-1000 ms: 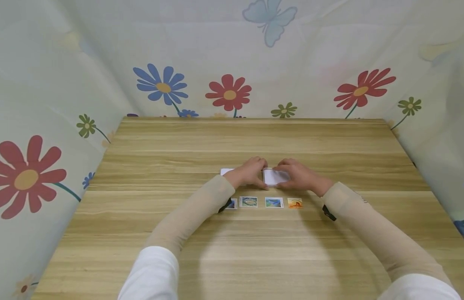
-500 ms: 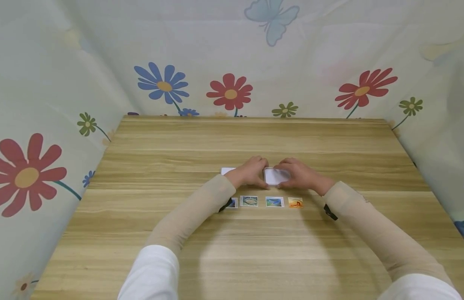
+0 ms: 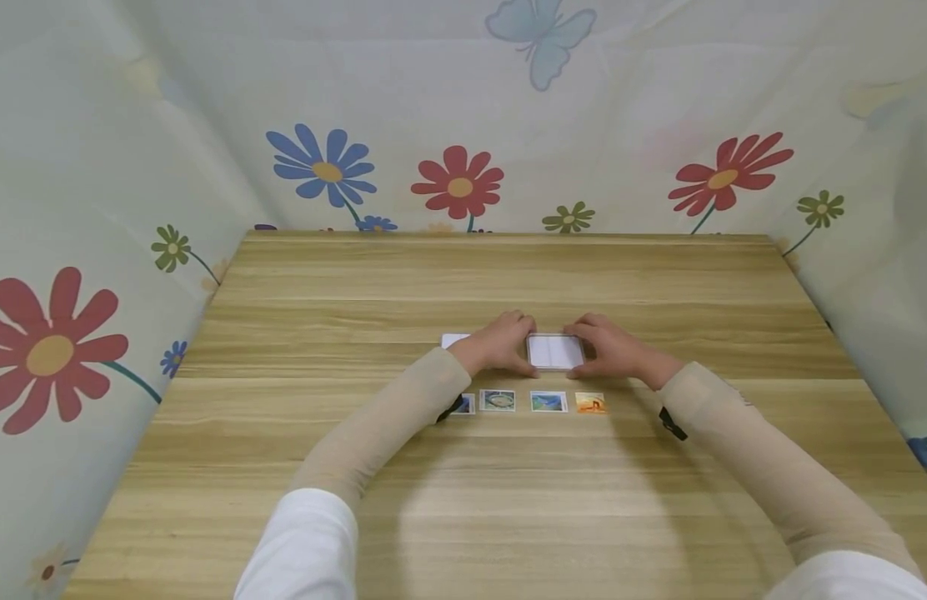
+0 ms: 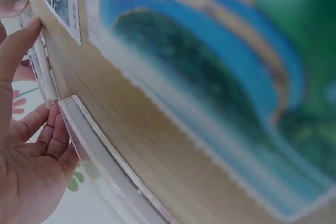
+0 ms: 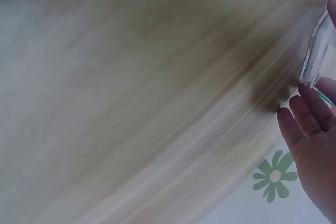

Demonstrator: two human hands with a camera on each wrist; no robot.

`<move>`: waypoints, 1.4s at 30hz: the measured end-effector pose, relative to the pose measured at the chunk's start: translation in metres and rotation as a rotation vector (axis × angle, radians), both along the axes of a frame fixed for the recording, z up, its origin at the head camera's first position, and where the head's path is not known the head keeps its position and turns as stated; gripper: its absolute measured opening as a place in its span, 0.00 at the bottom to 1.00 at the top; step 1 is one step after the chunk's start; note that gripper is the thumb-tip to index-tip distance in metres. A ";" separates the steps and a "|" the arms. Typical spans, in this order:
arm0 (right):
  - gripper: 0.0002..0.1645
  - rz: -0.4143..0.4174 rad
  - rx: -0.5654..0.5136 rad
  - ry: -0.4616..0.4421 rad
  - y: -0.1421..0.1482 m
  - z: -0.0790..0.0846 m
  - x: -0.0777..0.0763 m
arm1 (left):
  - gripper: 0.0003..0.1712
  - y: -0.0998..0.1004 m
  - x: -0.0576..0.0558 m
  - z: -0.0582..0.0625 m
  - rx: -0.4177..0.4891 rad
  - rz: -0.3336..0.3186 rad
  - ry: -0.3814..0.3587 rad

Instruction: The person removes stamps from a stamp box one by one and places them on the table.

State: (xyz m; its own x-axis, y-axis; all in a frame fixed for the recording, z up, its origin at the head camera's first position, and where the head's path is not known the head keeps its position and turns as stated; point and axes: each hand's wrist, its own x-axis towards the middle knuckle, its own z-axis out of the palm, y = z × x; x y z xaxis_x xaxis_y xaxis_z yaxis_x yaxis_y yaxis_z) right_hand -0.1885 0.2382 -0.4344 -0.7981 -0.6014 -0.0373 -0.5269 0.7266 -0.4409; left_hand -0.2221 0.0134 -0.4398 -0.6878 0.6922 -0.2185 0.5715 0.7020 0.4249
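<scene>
Two flat clear plastic cases with white insides lie side by side on the table. My left hand (image 3: pixel 501 344) covers most of the left case (image 3: pixel 454 340), its thumb and fingertips at the seam where the cases meet. The right case (image 3: pixel 555 352) sits between both hands. At its right end, my right hand (image 3: pixel 613 346) holds it by the near and far corners with thumb and fingers. In the right wrist view, fingertips touch the corner of the case (image 5: pixel 315 56). The left wrist view shows curled fingers against the corner of the right case (image 4: pixel 110 150).
In front of the cases lies a row of several small picture stamps, including a green one (image 3: pixel 497 401), a blue-green one (image 3: pixel 548 402) and an orange one (image 3: pixel 591 402). The left sleeve partly hides a blue stamp (image 3: pixel 467 404). Flowered cloth (image 3: pixel 403 108) surrounds the wooden table (image 3: pixel 508 517).
My right hand has slid to the right, uncovering more of the right case, where a line across its white inside now shows. The left hand and the stamps stay put.
</scene>
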 end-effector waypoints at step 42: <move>0.34 -0.012 -0.030 -0.003 0.004 -0.002 -0.003 | 0.36 -0.001 0.001 0.002 -0.020 -0.034 0.029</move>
